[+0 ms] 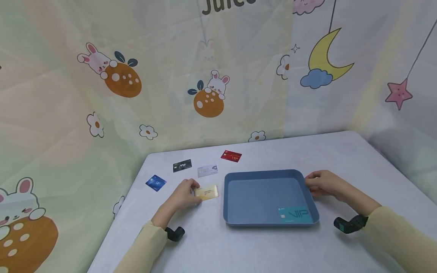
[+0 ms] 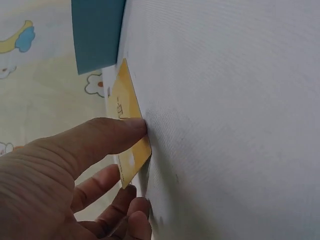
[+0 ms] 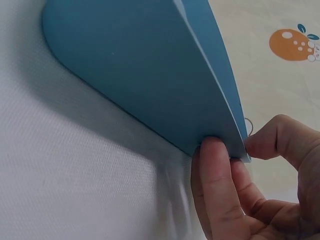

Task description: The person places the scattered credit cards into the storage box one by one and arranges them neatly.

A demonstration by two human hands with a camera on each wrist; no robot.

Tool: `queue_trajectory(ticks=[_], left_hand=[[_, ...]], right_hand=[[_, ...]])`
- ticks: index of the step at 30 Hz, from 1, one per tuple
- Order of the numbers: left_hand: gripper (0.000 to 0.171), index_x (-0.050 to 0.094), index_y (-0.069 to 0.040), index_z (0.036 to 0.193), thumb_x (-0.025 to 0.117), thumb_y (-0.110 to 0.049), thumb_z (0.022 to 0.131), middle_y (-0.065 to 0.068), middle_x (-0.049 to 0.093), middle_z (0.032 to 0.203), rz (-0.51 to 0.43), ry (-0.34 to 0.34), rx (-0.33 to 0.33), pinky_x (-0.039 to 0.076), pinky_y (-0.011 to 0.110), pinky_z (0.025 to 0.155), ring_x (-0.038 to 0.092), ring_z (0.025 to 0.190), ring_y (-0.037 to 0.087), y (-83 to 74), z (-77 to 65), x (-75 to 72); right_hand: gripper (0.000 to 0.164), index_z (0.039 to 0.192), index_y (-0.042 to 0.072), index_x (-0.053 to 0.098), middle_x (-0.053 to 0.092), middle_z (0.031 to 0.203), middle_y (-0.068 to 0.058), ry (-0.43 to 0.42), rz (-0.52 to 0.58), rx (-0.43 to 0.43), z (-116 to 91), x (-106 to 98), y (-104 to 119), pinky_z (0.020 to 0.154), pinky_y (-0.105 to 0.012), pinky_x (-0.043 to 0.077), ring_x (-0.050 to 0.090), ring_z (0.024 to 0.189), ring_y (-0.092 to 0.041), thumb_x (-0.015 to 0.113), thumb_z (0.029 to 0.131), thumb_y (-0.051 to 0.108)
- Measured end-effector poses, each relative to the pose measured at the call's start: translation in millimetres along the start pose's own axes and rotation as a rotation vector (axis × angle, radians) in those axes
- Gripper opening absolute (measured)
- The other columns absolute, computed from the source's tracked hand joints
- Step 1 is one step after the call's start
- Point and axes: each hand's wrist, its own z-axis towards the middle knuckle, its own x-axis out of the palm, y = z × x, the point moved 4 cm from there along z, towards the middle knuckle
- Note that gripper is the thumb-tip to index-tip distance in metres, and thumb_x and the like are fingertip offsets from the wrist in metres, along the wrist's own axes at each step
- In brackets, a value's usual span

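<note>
With thumb and fingers, my left hand (image 1: 182,196) pinches a gold card (image 1: 208,192) by its edges, left of the blue tray (image 1: 252,197). In the left wrist view the thumb lies along one edge of the gold card (image 2: 131,107), and a fingertip meets its far corner; whether the card is off the table cannot be told. My right hand (image 1: 326,184) grips the tray's right side. In the right wrist view the thumb is over the rim of the tray (image 3: 145,75) and fingers press its outer wall. Inside the tray, a teal VIP card (image 1: 295,215) lies at the front right.
On the white table (image 1: 266,250), a blue card (image 1: 156,183), a black card (image 1: 182,165), a silver card (image 1: 207,170) and a red card (image 1: 231,156) lie face up beyond my left hand. A printed cloth (image 1: 170,76) hangs behind the table.
</note>
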Motion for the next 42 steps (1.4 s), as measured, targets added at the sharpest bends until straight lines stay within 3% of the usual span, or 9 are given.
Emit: queue_trajectory(ticks=[6,12,21,28,36,42], left_hand=[[0.042,0.062,-0.012,0.115,0.086,-0.009,0.080,0.005,0.064,0.102,-0.135,-0.015,0.000,0.053,0.034,0.079,0.059,0.090,0.021,1.1,-1.5,-3.3],[0.026,0.067,-0.009,0.114,0.073,-0.001,0.090,0.010,0.064,0.108,-0.328,-0.038,-0.051,0.061,0.032,0.076,0.064,0.097,0.024,5.1,-2.7,-7.0],[0.027,0.071,-0.004,0.116,0.072,0.000,0.090,0.013,0.068,0.111,-0.468,-0.058,-0.082,0.062,0.029,0.076,0.065,0.098,0.023,8.3,-3.0,-10.4],[0.032,0.067,0.004,0.121,0.072,0.004,0.090,0.017,0.067,0.110,-0.660,-0.068,-0.086,0.065,0.033,0.077,0.068,0.092,0.021,6.7,-3.7,-13.6],[0.034,0.062,0.011,0.122,0.070,0.009,0.089,0.016,0.065,0.107,-0.737,-0.089,-0.077,0.065,0.034,0.076,0.068,0.088,0.019,2.4,-0.2,-15.9],[0.032,0.065,0.005,0.121,0.071,0.007,0.090,0.015,0.065,0.108,-0.746,-0.095,-0.081,0.065,0.032,0.077,0.069,0.088,0.018,0.6,-1.0,-17.4]], right_hand=[[0.048,0.131,-0.015,0.050,0.067,0.114,-0.025,-0.013,-0.007,0.004,-0.5,0.9,0.1,0.077,-0.031,0.064,0.069,0.092,-0.017,0.058,0.100,0.021],[0.050,0.133,-0.016,0.049,0.066,0.116,-0.026,-0.010,0.005,0.006,-2.3,0.2,0.4,0.078,-0.032,0.064,0.070,0.094,-0.018,0.058,0.101,0.022],[0.052,0.135,-0.017,0.048,0.065,0.118,-0.027,-0.003,0.013,0.014,-4.5,-0.8,1.2,0.079,-0.032,0.064,0.069,0.095,-0.018,0.058,0.102,0.023],[0.053,0.136,-0.016,0.047,0.065,0.119,-0.027,-0.003,0.011,0.026,-1.3,0.1,-1.9,0.079,-0.031,0.064,0.069,0.094,-0.018,0.058,0.103,0.023],[0.055,0.137,-0.017,0.046,0.065,0.119,-0.027,0.002,0.021,0.015,-2.2,0.2,-0.4,0.079,-0.032,0.064,0.069,0.095,-0.017,0.059,0.103,0.025],[0.055,0.136,-0.017,0.047,0.066,0.119,-0.027,0.003,0.032,0.013,-3.4,0.3,-0.2,0.080,-0.032,0.064,0.070,0.096,-0.018,0.059,0.102,0.024]])
